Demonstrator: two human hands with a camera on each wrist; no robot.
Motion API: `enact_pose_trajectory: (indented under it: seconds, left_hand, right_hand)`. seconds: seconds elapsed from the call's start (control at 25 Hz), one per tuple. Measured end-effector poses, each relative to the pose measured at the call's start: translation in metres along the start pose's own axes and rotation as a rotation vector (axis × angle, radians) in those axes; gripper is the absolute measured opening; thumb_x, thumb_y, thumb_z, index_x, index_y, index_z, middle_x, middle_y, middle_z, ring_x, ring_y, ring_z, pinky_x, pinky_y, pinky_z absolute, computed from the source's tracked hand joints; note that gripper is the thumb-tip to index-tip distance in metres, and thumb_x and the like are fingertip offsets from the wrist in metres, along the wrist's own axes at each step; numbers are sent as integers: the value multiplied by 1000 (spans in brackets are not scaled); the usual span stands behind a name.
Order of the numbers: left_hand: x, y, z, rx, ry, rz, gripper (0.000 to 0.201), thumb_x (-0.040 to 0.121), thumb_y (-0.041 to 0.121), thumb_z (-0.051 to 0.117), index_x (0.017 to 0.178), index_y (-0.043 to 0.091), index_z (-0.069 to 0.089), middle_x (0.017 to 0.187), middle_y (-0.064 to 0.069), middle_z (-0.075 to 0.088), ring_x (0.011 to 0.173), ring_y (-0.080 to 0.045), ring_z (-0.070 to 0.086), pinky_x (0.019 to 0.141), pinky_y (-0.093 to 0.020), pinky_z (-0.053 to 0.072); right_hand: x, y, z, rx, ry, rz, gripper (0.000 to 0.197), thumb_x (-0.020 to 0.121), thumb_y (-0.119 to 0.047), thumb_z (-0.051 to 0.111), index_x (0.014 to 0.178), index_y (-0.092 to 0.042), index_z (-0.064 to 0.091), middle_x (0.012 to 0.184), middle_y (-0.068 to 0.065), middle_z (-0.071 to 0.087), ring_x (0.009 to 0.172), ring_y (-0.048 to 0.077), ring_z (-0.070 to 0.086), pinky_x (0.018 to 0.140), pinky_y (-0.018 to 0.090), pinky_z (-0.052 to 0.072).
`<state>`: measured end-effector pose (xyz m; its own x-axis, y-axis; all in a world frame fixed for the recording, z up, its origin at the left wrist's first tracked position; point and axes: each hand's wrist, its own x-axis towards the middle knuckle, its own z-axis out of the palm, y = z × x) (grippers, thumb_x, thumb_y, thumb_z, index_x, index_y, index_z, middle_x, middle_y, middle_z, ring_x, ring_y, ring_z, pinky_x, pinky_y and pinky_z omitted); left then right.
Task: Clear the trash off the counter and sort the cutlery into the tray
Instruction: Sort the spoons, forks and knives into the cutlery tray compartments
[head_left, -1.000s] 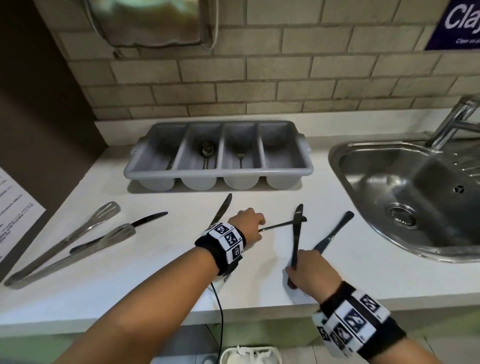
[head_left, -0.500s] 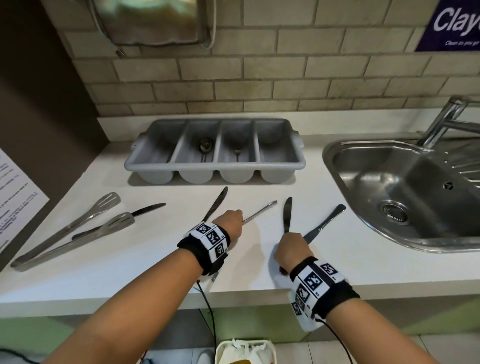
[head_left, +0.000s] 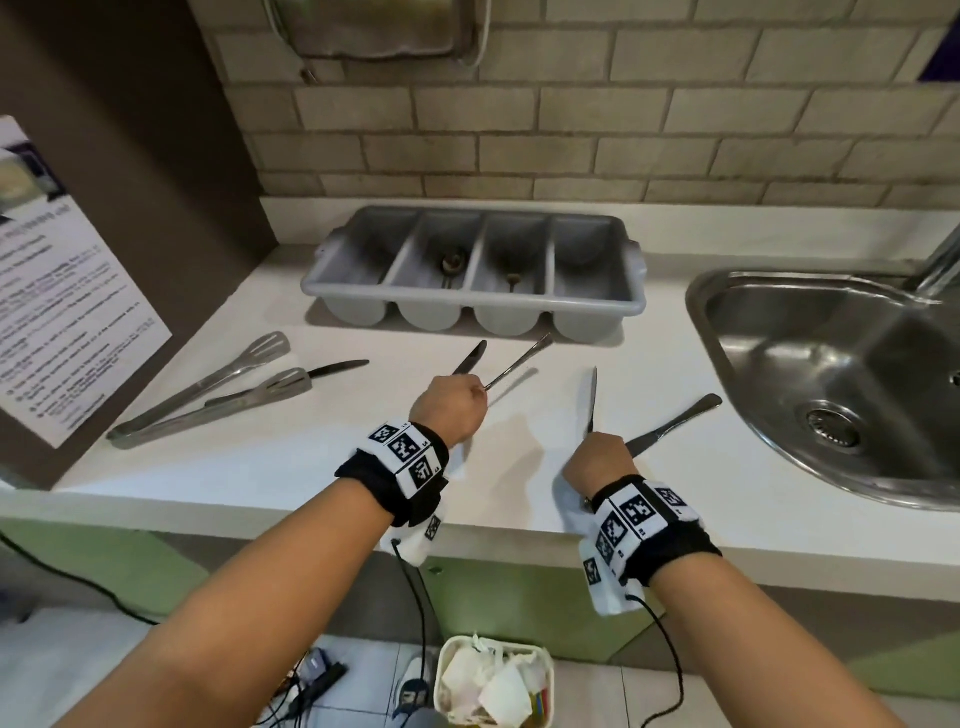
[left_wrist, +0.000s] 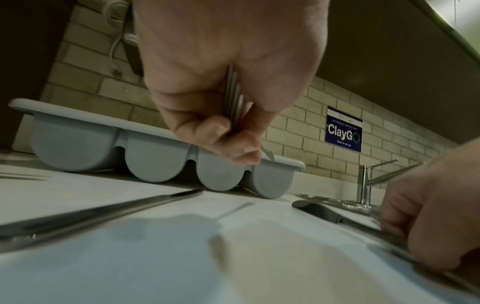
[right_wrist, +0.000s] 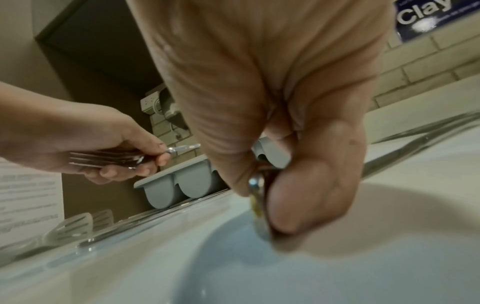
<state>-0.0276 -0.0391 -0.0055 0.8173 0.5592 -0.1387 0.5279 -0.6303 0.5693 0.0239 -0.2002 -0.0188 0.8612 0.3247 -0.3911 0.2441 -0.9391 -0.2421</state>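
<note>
My left hand (head_left: 470, 402) grips a steel fork (head_left: 517, 362) by its tines, handle slanting up toward the grey four-slot tray (head_left: 340, 260). The left wrist view shows the fork's tines (left_wrist: 233, 98) inside my curled fingers, with the tray (left_wrist: 78, 144) just beyond. My right hand (head_left: 597, 452) pinches a table knife (head_left: 591, 397) by its handle, blade pointing away from me. In the right wrist view, thumb and fingers close on the knife's handle end (right_wrist: 257, 197). A spoon lies in the tray's second slot and a small utensil in the third.
More knives lie on the white counter: one behind my left hand (head_left: 470, 357), one right of my right hand (head_left: 675, 426), one at left (head_left: 335, 369) beside long tongs (head_left: 208, 389). A steel sink (head_left: 831, 374) is at right. A bin with trash (head_left: 493, 680) stands on the floor below.
My left hand has swung the fork from lying across the knife to pointing at the tray. My right hand has lifted the knife. My view has shifted right.
</note>
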Motion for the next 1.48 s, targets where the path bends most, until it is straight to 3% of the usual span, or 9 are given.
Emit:
enact_pose_trajectory:
  seconds: [0.24,0.4,0.48,0.64,0.8,1.0,1.24,1.36,1.48]
  left_hand:
    - [9,8,-14,-431,50,42,27,93,15,41,76,16,62,65,5,64,73,-13,53,62,-18,42]
    - [39,25,-30,-525,42,55,33,88,4,43,64,19,59,63,3,60,60,-16,49,57,-21,41]
    - [56,38,-42,-483,33,45,21,87,2,46,85,14,64,76,-5,61,58,-16,50,49,-22,39]
    - [94,57,-65,-296,57,86,30,89,3,48,117,10,54,125,-22,55,113,-37,55,92,-38,49]
    - [144,70,-79,-189,-23,110,35,88,2,46,123,-1,52,129,-24,56,117,-39,56,95,-42,51]
    - [185,75,-73,0,-163,107,36,94,6,40,126,-6,53,131,-22,56,121,-35,54,95,-34,47]
    - [207,91,-71,153,-261,70,37,94,19,44,119,-4,59,128,-20,60,119,-32,58,98,-35,46]
    - [213,101,-77,151,-292,110,36,91,23,50,114,-2,62,117,-17,65,103,-31,65,78,-34,54]
    - [204,108,-89,86,-304,157,32,90,24,50,108,1,64,113,-13,69,96,-31,68,53,-21,44]
  right_hand:
    - [-11,5,2,147,-54,-57,32,93,-14,48,122,-4,56,124,10,59,117,26,54,77,24,42]
    - [-8,1,3,505,222,-84,8,86,0,44,88,0,52,85,18,58,78,34,59,61,32,47]
    - [-6,-6,-5,573,248,-106,11,85,0,43,76,-6,44,68,8,52,67,30,54,64,40,55]
    - [0,-22,-24,693,263,-109,7,87,0,40,85,-5,45,74,12,53,64,31,54,50,38,56]
    - [14,-35,-41,774,273,-51,9,89,-3,40,93,-7,47,78,13,56,60,29,56,28,13,38]
    - [27,-48,-54,785,301,-31,10,89,-1,42,91,-7,49,68,10,55,52,20,52,53,38,58]
    - [41,-52,-67,788,308,-27,13,89,1,40,92,-9,48,95,18,62,55,20,52,49,33,56]
    - [50,-49,-71,785,299,-34,14,90,1,40,93,-10,48,102,20,62,55,20,51,50,34,56]
    - [57,-48,-78,779,278,-71,14,90,0,41,93,-11,49,100,20,62,56,20,51,46,31,55]
